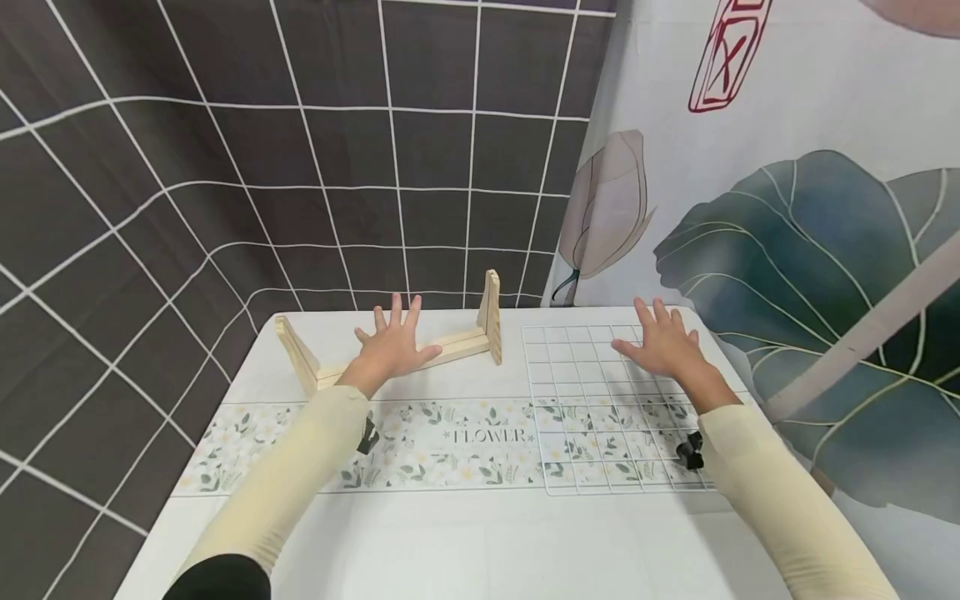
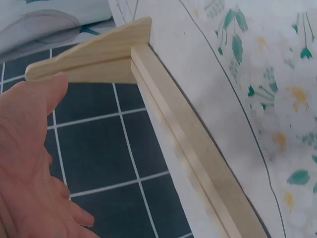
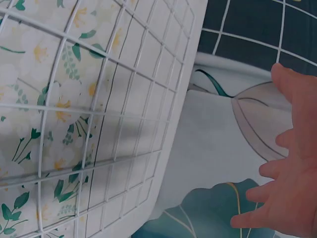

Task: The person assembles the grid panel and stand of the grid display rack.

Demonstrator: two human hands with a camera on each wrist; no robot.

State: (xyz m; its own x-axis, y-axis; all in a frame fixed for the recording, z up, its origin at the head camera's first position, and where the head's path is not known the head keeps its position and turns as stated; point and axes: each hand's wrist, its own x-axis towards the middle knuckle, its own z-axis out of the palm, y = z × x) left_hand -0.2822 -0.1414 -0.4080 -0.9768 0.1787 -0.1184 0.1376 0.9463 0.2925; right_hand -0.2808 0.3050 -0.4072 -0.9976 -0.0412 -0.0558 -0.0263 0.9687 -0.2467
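My left hand (image 1: 392, 346) is spread with its fingers straight, over the middle of a pale wooden stand (image 1: 459, 343). The stand has a long ledge between two slanted end pieces; one end piece (image 2: 94, 54) shows beyond my thumb in the left wrist view. My right hand (image 1: 663, 343) is likewise spread, held above the far right part of a white wire grid panel (image 1: 577, 392). In the right wrist view the grid (image 3: 64, 106) lies to the left of my spread fingers. Neither hand holds anything.
A flower-printed runner (image 1: 465, 454) crosses the white table (image 1: 480, 542), partly beneath the grid. Behind the table hangs a dark checked curtain (image 1: 345, 150); a pale curtain with leaf prints (image 1: 622, 275) hangs on the right. Dark clips or mounts sit at both wrists.
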